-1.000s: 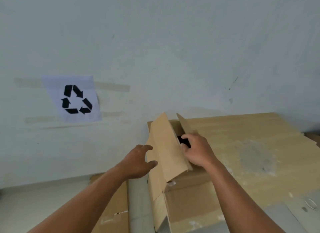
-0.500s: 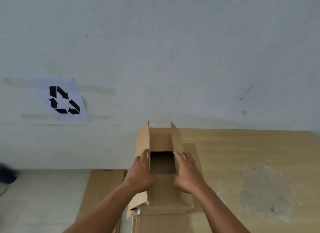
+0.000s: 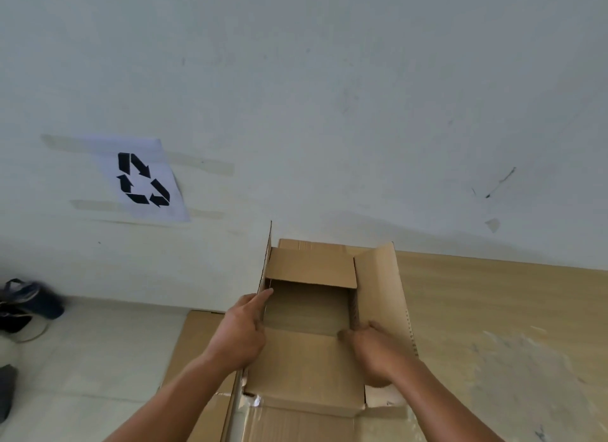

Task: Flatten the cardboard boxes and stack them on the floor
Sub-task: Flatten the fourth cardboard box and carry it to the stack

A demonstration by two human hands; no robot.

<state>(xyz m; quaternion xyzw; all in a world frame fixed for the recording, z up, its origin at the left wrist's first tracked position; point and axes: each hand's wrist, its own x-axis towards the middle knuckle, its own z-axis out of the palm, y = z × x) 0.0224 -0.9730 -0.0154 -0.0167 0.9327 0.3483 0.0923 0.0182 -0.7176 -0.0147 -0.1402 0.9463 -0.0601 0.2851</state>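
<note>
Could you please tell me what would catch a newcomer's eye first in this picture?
The open cardboard box at the left edge of the wooden table draws the eye first, with the left hand on its upright left flap and the right hand on the right flap folded outward. Next comes the recycling sign taped to the wall at left, above flattened cardboard on the floor.

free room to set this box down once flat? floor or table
On the floor: bare tiles between the dark objects at far left and the flat cardboard beside the table. On the table: bare wood right of the open box, back to the wall. Crowded: the box itself, left hand and right hand both on its flaps.
</note>
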